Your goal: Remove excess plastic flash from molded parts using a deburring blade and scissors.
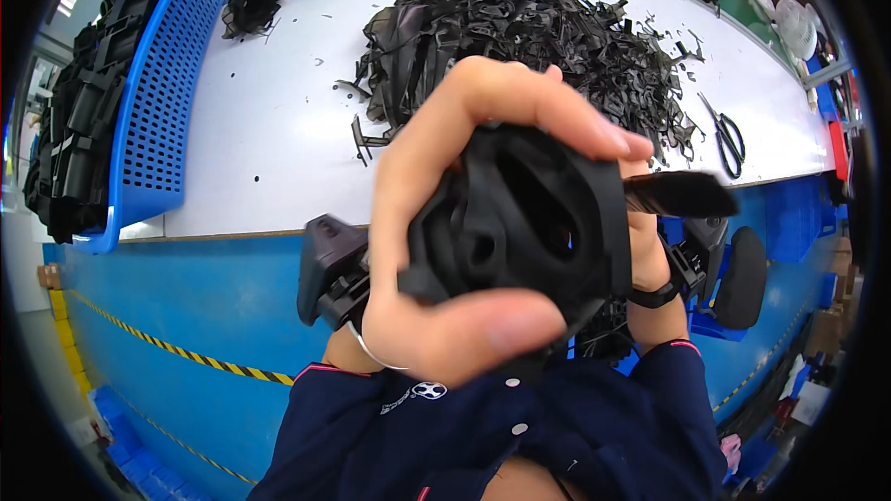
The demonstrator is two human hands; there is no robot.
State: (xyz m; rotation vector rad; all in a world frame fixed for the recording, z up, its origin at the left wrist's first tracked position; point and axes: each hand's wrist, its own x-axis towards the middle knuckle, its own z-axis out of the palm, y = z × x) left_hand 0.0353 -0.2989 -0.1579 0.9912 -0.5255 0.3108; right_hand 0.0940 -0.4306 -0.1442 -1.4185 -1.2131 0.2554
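Close beneath the camera, the left hand (455, 223) grips a black moulded plastic part (524, 223), fingers curled over its top edge and thumb pressed along its lower rim. The part is held in the air, well above the white tabletop (269, 121). The right hand (650, 250) is almost wholly hidden behind the part; whether it is closed cannot be told, though a dark blade-like tool (677, 193) juts out from that side, just beside the left fingertips. Beyond the hands, a heap of black plastic trimmings (548, 28) lies on the tabletop, with scissors (726, 134) to the right of it. Far left of the left hand stands a blue perforated crate (153, 102) filled with black parts.

Risk noted: the tool's edge sits very near the index fingertip, so a slip along the part's rim could cut it. The grip rests on few contact points; a twist could drop the part into the lap.
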